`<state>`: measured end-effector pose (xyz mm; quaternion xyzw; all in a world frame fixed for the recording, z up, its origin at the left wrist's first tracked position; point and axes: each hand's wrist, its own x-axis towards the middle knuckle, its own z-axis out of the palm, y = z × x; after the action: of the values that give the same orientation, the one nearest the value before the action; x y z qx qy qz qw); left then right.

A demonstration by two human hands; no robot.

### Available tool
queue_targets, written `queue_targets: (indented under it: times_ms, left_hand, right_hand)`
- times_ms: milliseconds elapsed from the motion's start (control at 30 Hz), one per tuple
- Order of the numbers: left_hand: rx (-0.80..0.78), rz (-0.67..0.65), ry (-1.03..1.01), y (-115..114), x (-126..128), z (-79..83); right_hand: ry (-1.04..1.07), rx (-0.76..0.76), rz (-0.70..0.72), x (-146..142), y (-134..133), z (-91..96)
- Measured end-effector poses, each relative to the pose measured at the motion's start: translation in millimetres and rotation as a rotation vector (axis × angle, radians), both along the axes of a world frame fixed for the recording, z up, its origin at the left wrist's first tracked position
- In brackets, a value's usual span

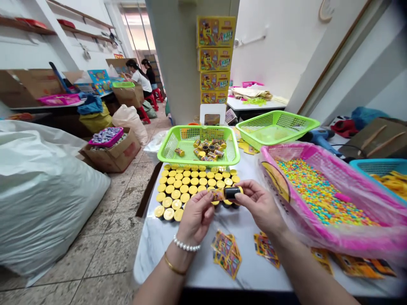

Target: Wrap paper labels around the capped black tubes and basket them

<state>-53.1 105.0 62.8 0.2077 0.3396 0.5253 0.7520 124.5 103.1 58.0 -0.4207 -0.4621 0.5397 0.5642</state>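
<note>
My left hand [195, 217] and my right hand [260, 206] both clench a short printed tube [222, 194], held up at lower center of the frame, glossy label toward my left, smooth black section toward my right. Right behind it are rows of yellow-capped tubes [190, 186], round flat lids packed close. Upper center, a green plastic mesh basket [199, 146] holds a loose pile of small tubes [208, 149]. On the right, a pink basket [305, 159] lined with clear plastic holds small rounded multicolored candies [321, 195]. Printed wrappers [227, 255] lie on the white marble table [197, 271] below my hands, with smooth open tabletop around them.
</note>
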Motion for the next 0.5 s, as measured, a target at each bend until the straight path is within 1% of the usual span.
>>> queue_targets:
  times_ms: [133,200,267,333,400,433,500]
  left_hand:
    - [0.030,0.029,0.042,0.9,-0.4,-0.5]
    - [0.056,0.036,0.066,0.4,0.1,-0.9]
    - [0.065,0.042,0.068,0.2,0.3,-1.6]
    - [0.069,0.045,0.060,0.4,0.2,-2.5]
    - [0.078,0.030,0.061,0.4,0.0,-3.2]
    - [0.083,0.021,0.064,0.2,0.1,-3.3]
    - [0.094,0.003,0.068,-0.3,0.4,-3.0]
  right_hand:
    - [-0.135,0.143,-0.074,-5.3,-3.3,-1.4]
    - [-0.155,0.207,-0.044,-7.2,-5.9,-1.3]
    - [-0.166,0.256,0.015,-7.1,-8.2,-0.6]
    - [-0.183,0.269,0.068,-5.7,-9.7,-0.1]
    - [-0.208,0.261,0.090,-4.2,-10.8,-0.9]
    - [-0.228,0.263,0.083,-3.9,-11.4,-2.0]
    - [-0.299,0.311,0.011,-4.1,-12.7,-5.1]
